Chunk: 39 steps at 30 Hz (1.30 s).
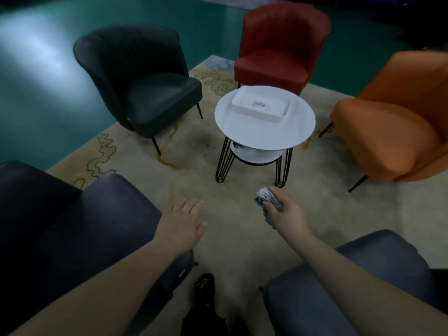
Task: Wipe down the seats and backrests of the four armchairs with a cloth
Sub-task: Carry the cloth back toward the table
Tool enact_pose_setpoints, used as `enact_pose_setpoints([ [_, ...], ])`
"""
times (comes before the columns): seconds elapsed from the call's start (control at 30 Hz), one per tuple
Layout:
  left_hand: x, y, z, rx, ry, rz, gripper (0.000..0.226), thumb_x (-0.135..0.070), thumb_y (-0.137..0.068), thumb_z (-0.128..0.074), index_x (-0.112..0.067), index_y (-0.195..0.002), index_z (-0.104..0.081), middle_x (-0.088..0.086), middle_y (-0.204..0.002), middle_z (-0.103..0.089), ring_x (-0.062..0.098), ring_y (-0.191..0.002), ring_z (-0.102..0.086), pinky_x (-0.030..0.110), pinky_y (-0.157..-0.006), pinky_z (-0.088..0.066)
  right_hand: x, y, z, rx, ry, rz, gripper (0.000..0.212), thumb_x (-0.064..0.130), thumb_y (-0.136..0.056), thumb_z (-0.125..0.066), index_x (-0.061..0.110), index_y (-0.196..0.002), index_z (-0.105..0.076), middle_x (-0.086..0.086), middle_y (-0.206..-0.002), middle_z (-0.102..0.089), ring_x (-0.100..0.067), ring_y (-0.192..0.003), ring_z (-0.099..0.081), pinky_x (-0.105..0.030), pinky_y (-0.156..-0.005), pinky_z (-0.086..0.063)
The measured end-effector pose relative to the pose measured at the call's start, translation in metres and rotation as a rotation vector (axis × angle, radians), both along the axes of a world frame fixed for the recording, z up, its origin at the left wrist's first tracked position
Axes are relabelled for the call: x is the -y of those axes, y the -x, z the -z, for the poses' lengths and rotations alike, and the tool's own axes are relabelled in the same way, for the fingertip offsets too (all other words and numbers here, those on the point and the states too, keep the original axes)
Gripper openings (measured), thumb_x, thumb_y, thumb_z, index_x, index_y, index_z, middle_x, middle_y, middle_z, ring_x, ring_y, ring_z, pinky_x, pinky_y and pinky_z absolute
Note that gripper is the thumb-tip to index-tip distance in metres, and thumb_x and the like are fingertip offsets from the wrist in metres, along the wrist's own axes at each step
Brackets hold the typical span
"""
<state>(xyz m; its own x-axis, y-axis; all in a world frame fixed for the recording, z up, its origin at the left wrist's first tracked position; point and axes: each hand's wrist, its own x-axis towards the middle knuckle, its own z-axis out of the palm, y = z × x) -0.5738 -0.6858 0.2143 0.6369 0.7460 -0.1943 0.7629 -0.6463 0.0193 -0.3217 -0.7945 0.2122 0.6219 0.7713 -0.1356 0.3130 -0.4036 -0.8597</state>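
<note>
A person stands among armchairs set around a small round white table (264, 124) on a beige rug (208, 166), the right hand (283, 209) curled around a balled-up grey cloth (265, 196) held in the air above the rug, well apart from any seat. The left hand (181, 224) is spread flat, fingers straight, hovering just beside the dark armchair (72, 226) at lower left and holding nothing. The cloth looks soft, light and easily crushed; it would likely wipe better shaken out and pressed flat under the palm than kept in a wad. It appears mottled grey and white, bunched tight, with a tail hanging under the fingers. The chairs ahead, a dark green armchair (145, 88), a red armchair (278, 49) and an orange armchair (392, 127), show smooth, leather-like upholstery with curved backrests and thin black legs, surfaces that should let the cloth slide readily. A grey armchair (339, 287) sits at lower right. A white tray (260, 105) rests on the table.
</note>
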Motion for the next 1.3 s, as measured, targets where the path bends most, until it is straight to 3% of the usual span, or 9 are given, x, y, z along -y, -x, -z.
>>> enact_pose_setpoints([
  [0.1, -0.045, -0.016, 0.005, 0.002, 0.011, 0.009, 0.067, -0.057, -0.095, -0.026, -0.024, -0.153, -0.015, -0.005, -0.157, -0.024, 0.018, -0.144, -0.022, 0.04, -0.115, -0.02, -0.035, -0.013, 0.007, -0.035, 0.011, 0.047, 0.041, 0.02, -0.09, -0.062, 0.025, -0.13, -0.056, -0.014, -0.108, -0.057, -0.023, -0.071, -0.065, -0.024, -0.055, -0.047],
  [0.23, -0.104, -0.043, 0.011, -0.01, 0.02, 0.091, 0.068, -0.057, -0.095, -0.026, -0.025, -0.153, -0.014, -0.004, -0.158, -0.023, 0.018, -0.144, -0.021, 0.04, -0.115, -0.018, -0.085, -0.037, 0.005, -0.036, 0.01, 0.116, 0.038, 0.015, -0.09, -0.062, 0.02, -0.128, -0.058, -0.012, -0.108, -0.053, -0.002, -0.053, -0.059, -0.013, -0.044, -0.043],
  [0.43, -0.183, -0.102, 0.01, -0.026, 0.017, 0.214, 0.067, -0.057, -0.096, -0.025, -0.025, -0.153, -0.014, -0.004, -0.158, -0.023, 0.019, -0.145, -0.019, 0.041, -0.118, -0.016, -0.14, -0.074, 0.001, 0.02, -0.003, 0.206, 0.035, 0.014, -0.091, -0.062, 0.017, -0.125, -0.06, -0.007, -0.105, -0.047, 0.017, -0.061, -0.054, -0.004, -0.041, -0.037],
  [0.57, -0.226, -0.149, 0.007, -0.026, 0.024, 0.242, 0.065, -0.056, -0.096, -0.026, -0.026, -0.153, -0.015, -0.004, -0.158, -0.023, 0.018, -0.145, -0.018, 0.042, -0.117, -0.013, -0.174, -0.109, -0.002, 0.029, -0.013, 0.257, 0.033, 0.014, -0.091, -0.061, 0.02, -0.123, -0.062, -0.014, -0.107, -0.05, 0.003, -0.056, -0.057, -0.006, -0.041, -0.038],
  [0.73, -0.284, -0.219, 0.006, -0.03, 0.002, 0.254, 0.065, -0.056, -0.096, -0.028, -0.026, -0.153, -0.017, -0.004, -0.158, -0.024, 0.019, -0.145, -0.02, 0.042, -0.117, -0.015, -0.225, -0.178, 0.0, 0.087, -0.004, 0.255, 0.032, 0.022, -0.09, -0.063, 0.021, -0.121, -0.062, -0.004, -0.105, -0.057, 0.009, -0.062, -0.056, -0.002, -0.047, -0.039],
  [0.83, -0.319, -0.258, 0.002, -0.033, -0.003, 0.237, 0.066, -0.057, -0.096, -0.028, -0.025, -0.153, -0.018, -0.004, -0.157, -0.025, 0.019, -0.144, -0.02, 0.042, -0.117, -0.016, -0.256, -0.223, -0.001, 0.067, 0.023, 0.253, 0.034, 0.028, -0.089, -0.062, 0.023, -0.123, -0.061, -0.009, -0.107, -0.061, -0.006, -0.079, -0.063, -0.025, -0.072, -0.056],
  [0.9, -0.34, -0.278, 0.001, -0.022, -0.01, 0.239, 0.065, -0.056, -0.096, -0.028, -0.026, -0.153, -0.018, -0.003, -0.158, -0.025, 0.019, -0.145, -0.02, 0.042, -0.116, -0.016, -0.274, -0.248, -0.001, 0.079, 0.073, 0.242, 0.041, 0.03, -0.089, -0.062, 0.025, -0.13, -0.057, -0.009, -0.112, -0.058, -0.018, -0.089, -0.062, -0.031, -0.079, -0.054],
  [1.07, -0.393, -0.327, -0.004, -0.026, -0.013, 0.234, 0.064, -0.056, -0.097, -0.024, -0.028, -0.153, -0.012, -0.005, -0.159, -0.019, 0.019, -0.146, -0.016, 0.042, -0.117, -0.014, -0.325, -0.291, -0.007, 0.048, 0.032, 0.203, 0.024, 0.02, -0.091, -0.058, 0.023, -0.114, -0.064, -0.02, -0.097, -0.06, -0.023, -0.065, -0.059, -0.021, -0.056, -0.045],
  [1.3, -0.486, -0.384, 0.003, -0.046, 0.02, 0.269, 0.065, -0.057, -0.097, -0.022, -0.028, -0.154, -0.009, -0.003, -0.16, -0.018, 0.021, -0.147, -0.016, 0.044, -0.117, -0.016, -0.399, -0.332, -0.001, -0.042, 0.052, 0.219, 0.02, 0.021, -0.094, -0.053, 0.026, -0.111, -0.062, -0.014, -0.093, -0.055, -0.019, -0.059, -0.052, -0.021, -0.051, -0.041],
])
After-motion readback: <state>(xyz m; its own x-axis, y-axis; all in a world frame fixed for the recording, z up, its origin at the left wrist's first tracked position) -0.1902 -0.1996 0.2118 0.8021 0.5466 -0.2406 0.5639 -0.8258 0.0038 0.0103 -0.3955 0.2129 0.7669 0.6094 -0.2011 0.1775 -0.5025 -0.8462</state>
